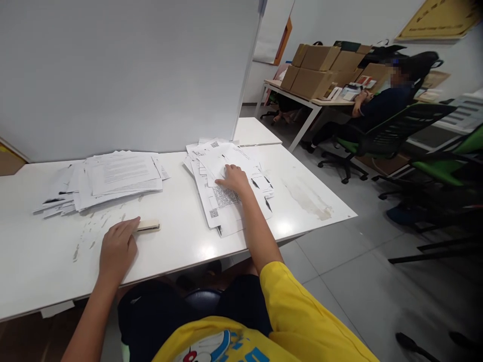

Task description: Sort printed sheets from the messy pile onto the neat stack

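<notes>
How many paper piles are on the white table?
2: the left pile lies beyond the left hand, near the partition; the right pile lies under the right hand. The partition may hide others.

Cream stapler (150,225) lies flat; right of it, untidy printed sheets (224,197) overlap.

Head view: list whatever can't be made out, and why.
All in the head view:
Stapler, left end: hidden by the left hand.
Right paper pile, part of the top: covered by the right hand.
Left paper stack, print: too small to read.
Brown box: cut off by the left edge.
</notes>
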`<state>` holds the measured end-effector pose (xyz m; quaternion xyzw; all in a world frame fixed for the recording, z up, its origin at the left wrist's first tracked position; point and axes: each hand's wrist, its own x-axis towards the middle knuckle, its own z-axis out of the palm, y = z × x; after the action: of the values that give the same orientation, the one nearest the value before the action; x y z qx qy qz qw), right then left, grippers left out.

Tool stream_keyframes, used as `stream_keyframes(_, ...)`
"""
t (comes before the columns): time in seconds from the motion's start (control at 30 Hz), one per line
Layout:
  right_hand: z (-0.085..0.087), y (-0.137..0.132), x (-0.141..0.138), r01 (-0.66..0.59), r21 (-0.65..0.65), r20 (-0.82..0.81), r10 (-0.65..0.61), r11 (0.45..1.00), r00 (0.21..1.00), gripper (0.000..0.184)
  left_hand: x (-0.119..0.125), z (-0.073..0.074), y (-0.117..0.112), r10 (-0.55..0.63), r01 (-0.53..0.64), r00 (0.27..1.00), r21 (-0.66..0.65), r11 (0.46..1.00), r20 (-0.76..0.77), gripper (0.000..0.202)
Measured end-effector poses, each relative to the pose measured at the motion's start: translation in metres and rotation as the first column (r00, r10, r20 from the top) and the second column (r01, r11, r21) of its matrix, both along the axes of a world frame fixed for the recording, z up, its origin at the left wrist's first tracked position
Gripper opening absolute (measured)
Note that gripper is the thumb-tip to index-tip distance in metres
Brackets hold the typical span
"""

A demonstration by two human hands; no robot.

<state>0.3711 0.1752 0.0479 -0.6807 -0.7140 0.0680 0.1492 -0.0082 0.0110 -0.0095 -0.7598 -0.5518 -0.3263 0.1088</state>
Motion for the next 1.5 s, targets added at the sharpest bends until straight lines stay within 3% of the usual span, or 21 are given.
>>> stream_keyframes(0.17, -0.003, 0.000, -0.006, -0.007, -0.005, 0.040, 0.007, 1.000, 0.999, 0.062, 0.002, 0.001, 0.000, -0.021, 0.022, 1.000, 0.058, 0.998, -0.006, 0.040)
stream_keyframes(0.33, -0.004, -0.001, -0.014, 0.008, -0.007, 0.056, -0.008, 1.000, 0.998, 0.077, 0.004, 0.004, -0.001, -0.032, 0.033, 0.999, 0.080, 0.996, -0.016, 0.037)
stream_keyframes(0.5, -0.004, -0.001, -0.020, 0.023, -0.015, 0.086, -0.022, 1.000, 0.996, 0.076, 0.003, 0.006, -0.001, -0.028, 0.027, 0.999, 0.063, 0.998, 0.016, 0.034)
stream_keyframes(0.73, 0.010, -0.005, -0.012, 0.096, 0.026, 0.004, -0.096, 0.995, 0.995, 0.051, 0.007, 0.006, -0.005, 0.011, -0.010, 0.995, -0.007, 1.000, 0.101, 0.035)
stream_keyframes(0.87, 0.025, -0.008, -0.007, 0.103, 0.046, 0.037, -0.105, 0.994, 0.994, 0.048, 0.004, 0.008, 0.001, 0.027, -0.023, 0.989, -0.030, 0.999, 0.145, 0.036)
stream_keyframes(1.0, 0.027, -0.046, -0.018, 0.021, 0.147, -0.022, -0.018, 0.989, 1.000, 0.050, 0.004, 0.014, -0.003, 0.064, -0.065, 0.980, 0.000, 0.998, 0.187, 0.038)
stream_keyframes(1.1, 0.001, -0.112, -0.027, -0.106, 0.256, -0.097, 0.134, 0.961, 0.986, 0.049, 0.044, 0.004, -0.045, 0.051, -0.029, 0.940, -0.071, 0.997, 0.336, 0.032)
stream_keyframes(1.17, -0.030, -0.162, -0.026, -0.252, 0.361, -0.139, 0.319, 0.898, 0.937, 0.046, 0.096, -0.021, -0.087, 0.069, 0.015, 0.801, -0.134, 0.991, 0.595, 0.030)
stream_keyframes(1.23, -0.063, -0.206, -0.017, -0.291, 0.433, -0.203, 0.407, 0.853, 0.890, 0.042, 0.150, -0.051, -0.125, 0.110, 0.250, 0.544, -0.286, 0.925, 0.832, 0.034)
stream_keyframes(1.27, -0.077, -0.224, -0.010, -0.280, 0.448, -0.230, 0.412, 0.849, 0.882, 0.043, 0.173, -0.063, -0.139, 0.157, 0.427, 0.400, -0.335, 0.840, 0.903, 0.044)
stream_keyframes(1.3, -0.089, -0.240, -0.003, -0.252, 0.446, -0.251, 0.390, 0.859, 0.886, 0.043, 0.189, -0.070, -0.149, 0.191, 0.637, 0.302, -0.347, 0.689, 0.934, 0.059)
stream_keyframes(1.33, -0.098, -0.254, 0.004, -0.221, 0.436, -0.264, 0.359, 0.872, 0.895, 0.043, 0.200, -0.073, -0.154, 0.258, 0.734, 0.211, -0.328, 0.595, 0.943, 0.067)
stream_keyframes(1.4, -0.109, -0.276, 0.016, -0.155, 0.416, -0.280, 0.289, 0.896, 0.916, 0.041, 0.208, -0.065, -0.149, 0.415, 0.808, 0.061, -0.289, 0.514, 0.908, 0.067)
stream_keyframes(1.43, -0.113, -0.284, 0.020, -0.114, 0.420, -0.296, 0.254, 0.900, 0.921, 0.040, 0.208, -0.057, -0.141, 0.480, 0.813, 0.015, -0.291, 0.505, 0.877, 0.065)
stream_keyframes(1.5, -0.118, -0.296, 0.021, 0.035, 0.452, -0.379, 0.157, 0.891, 0.912, 0.037, 0.208, -0.042, -0.123, 0.567, 0.771, -0.077, -0.312, 0.555, 0.820, 0.060)
